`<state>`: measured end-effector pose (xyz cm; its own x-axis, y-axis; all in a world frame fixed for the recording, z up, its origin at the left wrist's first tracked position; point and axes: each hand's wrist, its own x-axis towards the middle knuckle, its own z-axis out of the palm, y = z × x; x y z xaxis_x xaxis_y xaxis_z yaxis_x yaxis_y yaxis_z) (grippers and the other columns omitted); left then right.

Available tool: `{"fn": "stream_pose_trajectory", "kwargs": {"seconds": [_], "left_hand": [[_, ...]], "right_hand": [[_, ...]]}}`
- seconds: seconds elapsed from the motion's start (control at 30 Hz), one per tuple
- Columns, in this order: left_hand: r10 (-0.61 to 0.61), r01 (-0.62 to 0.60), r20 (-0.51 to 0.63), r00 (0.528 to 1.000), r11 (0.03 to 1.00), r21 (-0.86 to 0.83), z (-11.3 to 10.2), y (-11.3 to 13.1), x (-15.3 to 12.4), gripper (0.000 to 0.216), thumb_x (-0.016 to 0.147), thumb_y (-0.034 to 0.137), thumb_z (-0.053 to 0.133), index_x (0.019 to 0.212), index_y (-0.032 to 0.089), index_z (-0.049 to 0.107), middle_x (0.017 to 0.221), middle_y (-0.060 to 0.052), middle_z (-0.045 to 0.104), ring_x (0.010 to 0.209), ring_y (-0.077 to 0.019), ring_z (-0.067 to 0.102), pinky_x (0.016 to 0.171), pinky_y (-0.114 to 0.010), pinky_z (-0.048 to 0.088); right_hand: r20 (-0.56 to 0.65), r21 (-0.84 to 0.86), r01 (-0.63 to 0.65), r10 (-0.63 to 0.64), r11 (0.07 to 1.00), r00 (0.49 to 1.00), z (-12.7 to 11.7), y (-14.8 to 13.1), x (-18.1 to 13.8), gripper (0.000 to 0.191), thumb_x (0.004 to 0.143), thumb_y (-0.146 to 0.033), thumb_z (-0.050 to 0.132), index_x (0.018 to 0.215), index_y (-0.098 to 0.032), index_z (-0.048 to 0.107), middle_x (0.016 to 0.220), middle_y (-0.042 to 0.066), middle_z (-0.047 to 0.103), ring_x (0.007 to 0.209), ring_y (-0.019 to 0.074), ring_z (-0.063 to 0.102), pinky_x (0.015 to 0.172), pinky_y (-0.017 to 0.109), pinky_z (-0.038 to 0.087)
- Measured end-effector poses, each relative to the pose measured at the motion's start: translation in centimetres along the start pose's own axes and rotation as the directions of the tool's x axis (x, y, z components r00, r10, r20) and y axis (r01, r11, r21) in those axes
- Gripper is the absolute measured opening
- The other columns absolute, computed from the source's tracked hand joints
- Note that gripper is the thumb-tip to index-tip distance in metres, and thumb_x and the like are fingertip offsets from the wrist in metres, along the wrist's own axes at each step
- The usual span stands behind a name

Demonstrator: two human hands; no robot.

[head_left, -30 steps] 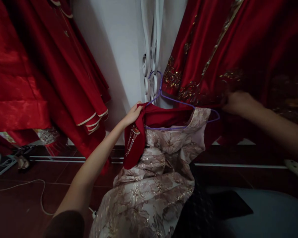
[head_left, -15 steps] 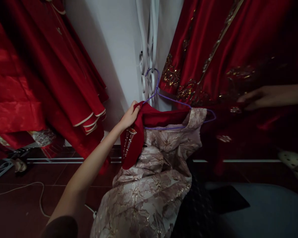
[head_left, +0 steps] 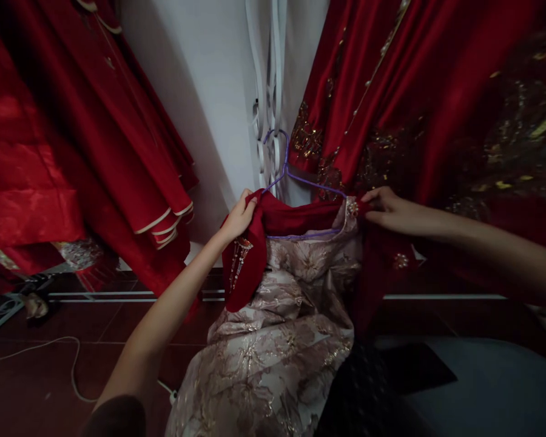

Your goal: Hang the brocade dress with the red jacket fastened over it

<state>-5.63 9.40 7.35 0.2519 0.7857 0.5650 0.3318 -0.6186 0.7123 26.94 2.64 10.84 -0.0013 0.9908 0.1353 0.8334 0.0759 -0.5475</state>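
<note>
A purple wire hanger [head_left: 295,177] carries a pale pink and gold brocade dress [head_left: 282,328] with a dark red jacket [head_left: 255,255] draped over its shoulders. My left hand [head_left: 241,213] is closed on the jacket's left shoulder at the hanger's left end. My right hand [head_left: 382,207] is closed on the jacket's right shoulder at the hanger's right end, covering the wire there. The jacket's right sleeve [head_left: 382,267] hangs down below my right hand. A beaded tassel [head_left: 239,262] dangles on the left sleeve.
Red satin gowns [head_left: 95,152] hang at the left, red gowns with gold embroidery [head_left: 414,109] at the right. Between them are a white wall [head_left: 209,91] and white scrollwork [head_left: 270,91]. A white cable [head_left: 50,352] lies on the dark red floor. A grey surface [head_left: 482,388] sits bottom right.
My right hand came back from the right and pulled the jacket's right side onto the hanger's right end, where it now grips. My left hand has stayed in place.
</note>
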Motion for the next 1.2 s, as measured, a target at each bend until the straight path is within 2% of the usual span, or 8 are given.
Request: {"fn": "stream_pose_trajectory", "kwargs": {"seconds": [0.17, 0.33, 0.5, 0.67, 0.77, 0.97, 1.1, 1.2], "left_hand": [[0.004, -0.004, 0.000, 1.000, 1.000, 0.017, 0.1, 0.1, -0.2, 0.022, 0.089, 0.041, 0.035, 0.079, 0.021, 0.039, 0.069, 0.002, 0.040, 0.066, -0.0119, 0.042, 0.070, -0.024, 0.036], [0.011, -0.011, 0.013, 1.000, 1.000, 0.017, 0.1, 0.1, -0.3, 0.021, 0.089, 0.039, 0.034, 0.081, 0.021, 0.040, 0.070, 0.001, 0.042, 0.067, -0.0120, 0.043, 0.070, -0.024, 0.037], [-0.011, 0.013, -0.018, 1.000, 0.997, 0.075, 0.4, 0.3, -0.9, 0.023, 0.089, 0.043, 0.035, 0.084, 0.021, 0.039, 0.077, -0.001, 0.049, 0.074, -0.0142, 0.047, 0.075, -0.026, 0.036], [0.020, -0.014, -0.036, 0.999, 0.987, 0.161, 0.4, 0.0, -1.5, 0.024, 0.088, 0.044, 0.035, 0.083, 0.021, 0.038, 0.078, -0.002, 0.051, 0.075, -0.0151, 0.050, 0.074, -0.027, 0.038], [0.047, -0.036, -0.049, 0.998, 0.979, 0.201, 0.3, -0.3, -1.6, 0.024, 0.089, 0.044, 0.034, 0.085, 0.021, 0.039, 0.076, -0.002, 0.051, 0.074, -0.0151, 0.052, 0.072, -0.028, 0.040], [0.110, -0.060, -0.149, 0.983, 0.950, 0.306, 1.4, -0.8, -1.5, 0.017, 0.090, 0.037, 0.035, 0.088, 0.021, 0.041, 0.076, -0.003, 0.054, 0.072, -0.0158, 0.055, 0.069, -0.028, 0.041], [0.141, -0.019, -0.261, 0.955, 0.908, 0.418, 2.5, -0.7, -1.9, 0.014, 0.089, 0.032, 0.037, 0.088, 0.020, 0.044, 0.078, -0.004, 0.056, 0.074, -0.0178, 0.055, 0.069, -0.029, 0.041], [0.134, 0.033, -0.322, 0.937, 0.885, 0.465, 2.8, -0.6, -2.1, 0.012, 0.087, 0.030, 0.039, 0.086, 0.020, 0.046, 0.077, -0.004, 0.056, 0.074, -0.0181, 0.055, 0.066, -0.028, 0.041]], "right_hand": [[-0.193, -0.272, 0.125, -0.182, 0.954, 0.964, 1.4, 0.1, -0.7, 0.056, 0.068, -0.031, 0.061, 0.111, -0.020, 0.027, 0.086, 0.007, 0.055, 0.059, 0.0175, 0.054, 0.053, 0.028, 0.041], [-0.327, -0.509, 0.135, -0.336, 0.850, 0.883, 0.5, -0.2, -1.0, 0.022, 0.082, -0.035, 0.048, 0.099, -0.023, 0.042, 0.083, 0.008, 0.061, 0.069, 0.0232, 0.059, 0.058, 0.029, 0.038], [-0.458, -0.444, 0.054, -0.278, 0.895, 0.845, 0.9, -0.8, 0.5, 0.028, 0.087, -0.047, 0.040, 0.091, -0.020, 0.047, 0.070, 0.008, 0.061, 0.058, 0.0213, 0.055, 0.057, 0.029, 0.035], [-0.384, -0.356, 0.123, -0.265, 0.926, 0.884, 0.8, -0.9, 1.7, 0.030, 0.078, -0.040, 0.058, 0.098, -0.020, 0.048, 0.080, 0.007, 0.063, 0.063, 0.0177, 0.056, 0.060, 0.025, 0.038], [-0.354, -0.373, 0.083, -0.224, 0.924, 0.908, -0.4, 0.2, 1.7, 0.041, 0.067, -0.027, 0.067, 0.104, -0.019, 0.050, 0.083, 0.006, 0.064, 0.068, 0.0174, 0.059, 0.063, 0.023, 0.039], [-0.401, -0.527, -0.050, -0.196, 0.848, 0.895, -2.0, 1.4, 1.6, 0.022, 0.078, -0.031, 0.052, 0.091, -0.017, 0.063, 0.077, 0.010, 0.066, 0.068, 0.0215, 0.060, 0.061, 0.027, 0.036], [-0.364, -0.480, -0.157, -0.033, 0.863, 0.931, -0.9, -0.5, 2.2, 0.052, 0.085, -0.053, 0.037, 0.092, -0.012, 0.067, 0.079, 0.019, 0.066, 0.073, 0.0247, 0.061, 0.058, 0.029, 0.033], [-0.400, -0.347, -0.280, 0.129, 0.895, 0.908, -0.1, -2.2, 3.2, 0.068, 0.085, -0.060, 0.031, 0.095, -0.003, 0.067, 0.090, 0.028, 0.063, 0.085, 0.0289, 0.061, 0.060, 0.031, 0.032]]}}
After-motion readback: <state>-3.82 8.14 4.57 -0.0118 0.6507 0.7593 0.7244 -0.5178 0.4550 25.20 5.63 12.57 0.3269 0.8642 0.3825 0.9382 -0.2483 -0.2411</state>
